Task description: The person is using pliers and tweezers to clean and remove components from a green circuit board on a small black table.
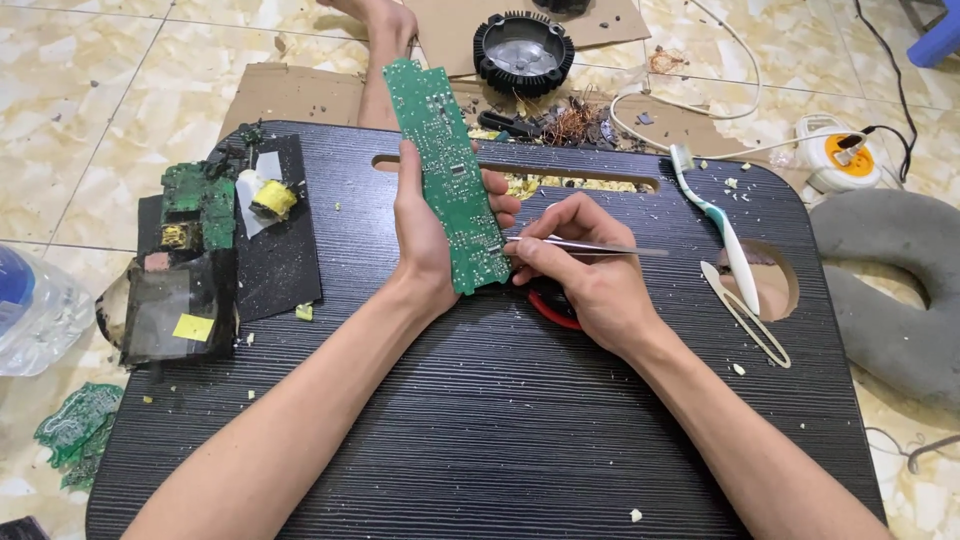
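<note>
My left hand (425, 240) grips a long narrow green circuit board (443, 170), held upright and tilted over the black lap table (500, 430). In my right hand (580, 270) is a thin metal tool (600, 248), like tweezers, with its tip touching the lower end of the board. A red-handled tool (548, 310) lies on the table, mostly hidden under my right hand.
A second green board with a yellow part (205, 205) and a black casing (180, 310) lie at left. A toothbrush (715, 215) and plastic tweezers (745, 315) lie at right. A black round heat sink (523, 50), copper wire scraps (570, 125), a plastic bottle (30, 310) and a grey cushion (900, 290) surround the table.
</note>
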